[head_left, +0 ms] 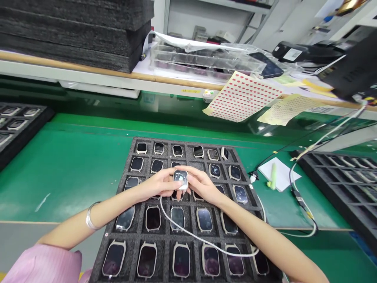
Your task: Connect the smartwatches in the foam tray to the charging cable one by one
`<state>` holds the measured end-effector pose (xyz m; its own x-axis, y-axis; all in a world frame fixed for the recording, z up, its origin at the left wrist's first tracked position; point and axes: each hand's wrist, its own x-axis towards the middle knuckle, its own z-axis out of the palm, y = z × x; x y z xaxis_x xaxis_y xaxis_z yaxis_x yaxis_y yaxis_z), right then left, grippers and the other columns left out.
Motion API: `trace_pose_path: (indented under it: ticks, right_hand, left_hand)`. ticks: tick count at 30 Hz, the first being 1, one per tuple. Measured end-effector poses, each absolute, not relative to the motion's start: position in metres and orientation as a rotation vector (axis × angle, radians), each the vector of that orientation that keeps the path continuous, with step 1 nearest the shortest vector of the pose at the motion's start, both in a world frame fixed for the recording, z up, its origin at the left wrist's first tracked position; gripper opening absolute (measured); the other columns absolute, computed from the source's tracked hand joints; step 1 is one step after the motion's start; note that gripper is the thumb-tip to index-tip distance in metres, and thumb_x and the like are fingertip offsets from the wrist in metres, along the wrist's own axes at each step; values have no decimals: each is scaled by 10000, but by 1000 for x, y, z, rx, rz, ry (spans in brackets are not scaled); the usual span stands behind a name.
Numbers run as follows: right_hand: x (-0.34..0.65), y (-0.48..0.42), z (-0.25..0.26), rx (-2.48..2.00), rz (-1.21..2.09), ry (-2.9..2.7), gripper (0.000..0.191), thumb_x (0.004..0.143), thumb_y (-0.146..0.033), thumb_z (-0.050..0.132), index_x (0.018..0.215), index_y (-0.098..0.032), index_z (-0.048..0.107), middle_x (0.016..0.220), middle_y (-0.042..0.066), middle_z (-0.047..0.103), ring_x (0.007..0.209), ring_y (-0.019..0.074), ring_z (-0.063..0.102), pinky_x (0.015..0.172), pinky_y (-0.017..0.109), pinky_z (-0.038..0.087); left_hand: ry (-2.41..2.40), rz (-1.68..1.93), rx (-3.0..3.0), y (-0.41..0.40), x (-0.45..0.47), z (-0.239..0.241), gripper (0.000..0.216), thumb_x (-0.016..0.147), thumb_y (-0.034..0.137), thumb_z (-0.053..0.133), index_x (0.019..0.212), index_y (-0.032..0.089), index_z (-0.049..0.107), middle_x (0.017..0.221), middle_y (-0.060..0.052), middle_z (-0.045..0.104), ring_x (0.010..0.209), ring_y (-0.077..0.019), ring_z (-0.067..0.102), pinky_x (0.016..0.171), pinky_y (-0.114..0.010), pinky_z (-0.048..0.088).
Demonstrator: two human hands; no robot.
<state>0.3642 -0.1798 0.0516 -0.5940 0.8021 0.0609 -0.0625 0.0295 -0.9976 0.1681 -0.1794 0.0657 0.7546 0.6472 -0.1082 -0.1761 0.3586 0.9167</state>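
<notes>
A small smartwatch body [180, 178] with a lit screen is held between both of my hands over a black foam tray [165, 236]. My left hand [160, 184] pinches its left side and my right hand [200, 184] grips its right side. A white cable [200, 240] runs from under the watch across the tray toward the right. The tray holds several watch bodies [153, 218] in its pockets, screens up and dark. A silver bangle sits on my left wrist.
The tray rests on a green belt [73, 173]. More black foam trays lie at the left edge [17, 125] and at the right [347, 184]. A white pad with a green pen [273, 176] lies right of the tray. A shelf behind carries stacked foam [73, 31], clear plastic trays [203, 59] and a red-dotted sticker sheet [241, 98].
</notes>
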Motion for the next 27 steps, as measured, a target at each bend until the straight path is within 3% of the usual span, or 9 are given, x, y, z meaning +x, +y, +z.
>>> trace_pose_path:
  ticks: [5, 9, 12, 15, 18, 22, 27]
  right_hand:
    - [366, -177, 59, -802, 1578, -1677, 391, 974, -414, 476, 1307, -209, 499, 923, 53, 618, 679, 143, 590, 624, 263, 510]
    - [370, -171, 73, -874, 1228, -1959, 397, 890, -418, 618, 1231, -220, 568, 1079, 80, 546, 895, 207, 573, 781, 343, 510]
    - [373, -167, 80, -869, 909, -2209, 485, 818, -369, 713, 1243, -203, 548, 1063, 90, 512, 963, 243, 542, 852, 397, 487]
    - [374, -162, 84, -868, 772, -2358, 454, 847, -264, 666, 1267, -186, 512, 1079, 102, 509, 1005, 256, 532, 886, 406, 471]
    - [374, -155, 84, -889, 826, -2363, 471, 847, -233, 658, 1283, -184, 485, 1085, 95, 528, 980, 244, 543, 862, 375, 478]
    - [376, -149, 80, -943, 1008, -2250, 373, 821, -260, 704, 1162, -182, 575, 982, 61, 567, 853, 208, 552, 771, 330, 478]
    - [375, -154, 75, -1065, 1207, -2030, 314, 808, -323, 701, 1076, -174, 631, 914, 47, 591, 741, 182, 562, 694, 316, 487]
  left_hand:
    - [537, 595, 1073, -177, 170, 62, 363, 843, 434, 607, 993, 115, 519, 735, -70, 634, 396, -35, 308, 381, -194, 139]
    - [673, 660, 1125, -177, 174, 56, 393, 824, 468, 625, 972, 119, 522, 619, -22, 607, 389, -44, 330, 385, -186, 168]
    - [736, 678, 1131, -177, 177, 51, 404, 800, 452, 661, 998, 122, 539, 714, -35, 632, 501, -81, 486, 441, -182, 285]
    - [717, 683, 1137, -177, 176, 50, 437, 735, 339, 752, 1062, 127, 556, 881, -48, 638, 667, -104, 543, 565, -195, 371]
    - [719, 677, 1143, -173, 175, 50, 456, 687, 253, 790, 1066, 125, 570, 896, -37, 645, 607, -72, 491, 533, -182, 337]
    - [800, 626, 1111, -170, 175, 51, 256, 764, 289, 704, 906, 96, 612, 836, -77, 693, 472, -59, 469, 431, -178, 322]
    - [853, 561, 1138, -173, 176, 51, 198, 809, 298, 637, 790, 105, 599, 802, -98, 719, 364, -46, 439, 360, -168, 291]
